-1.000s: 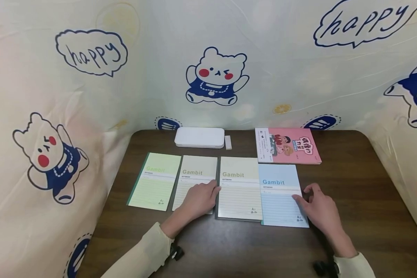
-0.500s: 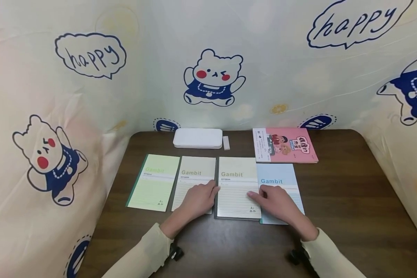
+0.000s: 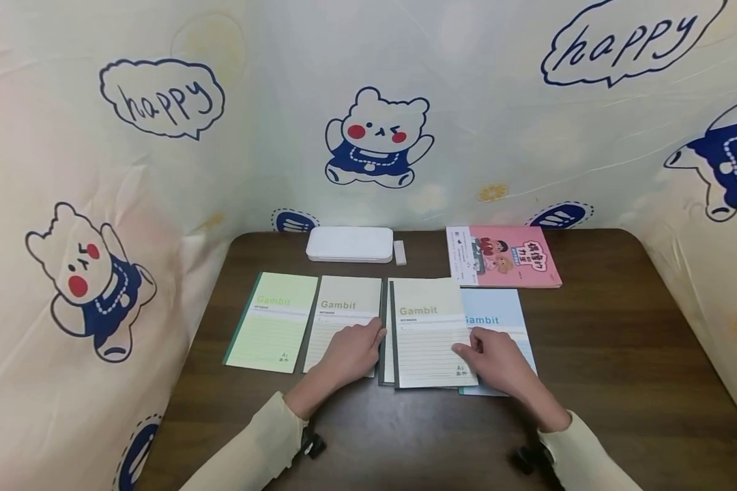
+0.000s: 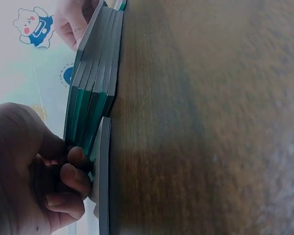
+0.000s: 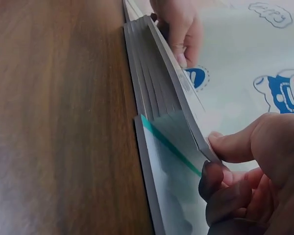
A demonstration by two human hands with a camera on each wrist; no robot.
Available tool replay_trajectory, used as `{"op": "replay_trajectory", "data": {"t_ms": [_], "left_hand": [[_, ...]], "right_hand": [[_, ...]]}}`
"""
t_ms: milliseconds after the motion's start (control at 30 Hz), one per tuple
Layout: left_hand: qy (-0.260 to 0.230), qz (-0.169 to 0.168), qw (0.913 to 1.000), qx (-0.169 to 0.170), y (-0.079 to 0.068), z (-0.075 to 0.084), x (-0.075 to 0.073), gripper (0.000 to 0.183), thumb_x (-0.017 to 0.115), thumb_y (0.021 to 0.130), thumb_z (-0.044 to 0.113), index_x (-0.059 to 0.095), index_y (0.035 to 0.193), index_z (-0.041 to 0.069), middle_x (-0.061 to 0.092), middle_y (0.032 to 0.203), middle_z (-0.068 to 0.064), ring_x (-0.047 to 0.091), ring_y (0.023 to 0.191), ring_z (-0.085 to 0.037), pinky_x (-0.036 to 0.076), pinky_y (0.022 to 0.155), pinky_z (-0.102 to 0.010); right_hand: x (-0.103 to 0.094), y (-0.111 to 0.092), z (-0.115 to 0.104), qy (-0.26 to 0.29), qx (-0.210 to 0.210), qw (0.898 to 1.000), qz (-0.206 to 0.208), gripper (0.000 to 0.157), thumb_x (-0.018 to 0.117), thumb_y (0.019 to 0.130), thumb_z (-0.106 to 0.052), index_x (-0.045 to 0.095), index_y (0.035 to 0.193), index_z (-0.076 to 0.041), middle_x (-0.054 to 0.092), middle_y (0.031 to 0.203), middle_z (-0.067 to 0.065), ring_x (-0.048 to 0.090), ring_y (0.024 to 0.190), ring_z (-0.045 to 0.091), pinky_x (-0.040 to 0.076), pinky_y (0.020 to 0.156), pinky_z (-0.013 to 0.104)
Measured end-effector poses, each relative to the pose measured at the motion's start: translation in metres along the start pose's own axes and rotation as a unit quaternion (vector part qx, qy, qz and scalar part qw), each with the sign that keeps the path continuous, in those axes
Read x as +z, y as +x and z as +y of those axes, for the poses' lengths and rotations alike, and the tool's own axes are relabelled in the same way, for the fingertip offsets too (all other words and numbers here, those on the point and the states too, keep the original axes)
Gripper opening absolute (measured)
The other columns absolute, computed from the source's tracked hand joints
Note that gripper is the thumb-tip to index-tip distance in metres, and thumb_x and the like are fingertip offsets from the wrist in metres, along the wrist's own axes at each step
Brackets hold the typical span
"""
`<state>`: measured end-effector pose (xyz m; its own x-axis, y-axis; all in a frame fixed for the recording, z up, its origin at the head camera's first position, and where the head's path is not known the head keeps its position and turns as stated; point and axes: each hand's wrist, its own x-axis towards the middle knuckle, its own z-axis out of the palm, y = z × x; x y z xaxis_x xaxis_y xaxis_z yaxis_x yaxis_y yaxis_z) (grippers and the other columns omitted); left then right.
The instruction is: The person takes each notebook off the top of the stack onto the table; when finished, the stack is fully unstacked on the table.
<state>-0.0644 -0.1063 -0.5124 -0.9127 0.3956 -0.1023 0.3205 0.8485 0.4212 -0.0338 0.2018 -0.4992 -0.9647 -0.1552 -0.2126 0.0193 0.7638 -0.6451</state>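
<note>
At the right edge of the top cream Gambit notebook [image 3: 432, 354], the fingers of the right hand [image 3: 496, 358] pinch tight, thumb on the cover and fingertips curled beneath. That edge is raised off the notebooks under it, as the right wrist view shows. At the other side, the fingers of the left hand [image 3: 350, 351] are curled against the spines of the stack [image 3: 387, 354]; whether they grip it or merely touch cannot be told.

The stack holds several notebooks with dark and green spines, and the top one sits askew to the right, leaving a strip of the one below showing at its left. Below the left hand and just left of the stack lies a second cream notebook [image 3: 350, 290], and farther left a light green notebook [image 3: 270, 324] lies apart. A blue notebook [image 3: 497, 307] lies at the right, partly covered by the top cream one and the right hand.

Farther back on the wooden table [image 3: 608, 327] are a white case [image 3: 350, 244], a small white block [image 3: 400, 253] just beside it, and a pink book [image 3: 516, 252] lying sideways. Behind hangs a pale cloth [image 3: 252, 136] printed with bears and "happy" bubbles.
</note>
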Motion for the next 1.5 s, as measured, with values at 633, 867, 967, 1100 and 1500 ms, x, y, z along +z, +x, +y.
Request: {"op": "replay_trajectory", "data": {"t_ms": [633,867,967,1100,1500], "left_hand": [[0.006,-0.001,1.0000,-0.007,-0.001,0.000,0.000,0.027,0.049,0.119,0.030,0.055,0.097,0.015,0.047,0.059,0.004,0.044,0.050,-0.015,0.033,0.049,-0.031],[0.002,0.004,1.0000,-0.005,-0.002,0.002,0.000,0.027,0.049,0.119,0.030,0.054,0.097,0.015,0.047,0.058,0.003,0.044,0.050,-0.016,0.034,0.048,-0.032],[0.008,0.004,1.0000,-0.004,-0.001,0.001,0.001,0.027,0.048,0.119,0.030,0.053,0.097,0.015,0.047,0.058,0.003,0.044,0.050,-0.015,0.033,0.048,-0.032],[0.012,0.008,0.9999,-0.003,-0.002,-0.001,0.003,0.027,0.049,0.119,0.030,0.053,0.096,0.015,0.046,0.057,0.003,0.043,0.049,-0.015,0.032,0.048,-0.032],[0.011,0.009,0.9999,0.000,-0.002,-0.002,0.005,0.026,0.050,0.119,0.029,0.053,0.097,0.015,0.047,0.058,0.003,0.044,0.049,-0.015,0.033,0.047,-0.032]], "right_hand": [[-0.078,-0.053,0.132,0.037,0.136,0.977,0.162,0.038,0.057,0.116,-0.029,0.070,0.104,0.004,0.056,0.077,0.004,0.048,0.068,0.016,0.037,0.060,0.033],[-0.111,-0.075,0.179,0.047,0.226,0.957,0.176,0.045,0.057,0.115,-0.035,0.070,0.108,0.008,0.056,0.076,0.000,0.047,0.071,0.014,0.036,0.063,0.034],[-0.114,-0.078,0.186,0.014,0.210,0.960,0.186,0.046,0.061,0.113,-0.036,0.071,0.104,0.008,0.056,0.072,-0.001,0.046,0.066,0.012,0.035,0.060,0.033],[-0.112,-0.075,0.182,-0.036,0.164,0.968,0.186,0.046,0.066,0.110,-0.037,0.074,0.099,0.007,0.062,0.073,0.003,0.048,0.068,0.014,0.034,0.061,0.031],[-0.119,-0.065,0.165,-0.139,0.165,0.965,0.152,0.052,0.084,0.096,-0.047,0.070,0.097,0.003,0.066,0.074,0.012,0.056,0.068,0.029,0.035,0.060,0.040]]}}
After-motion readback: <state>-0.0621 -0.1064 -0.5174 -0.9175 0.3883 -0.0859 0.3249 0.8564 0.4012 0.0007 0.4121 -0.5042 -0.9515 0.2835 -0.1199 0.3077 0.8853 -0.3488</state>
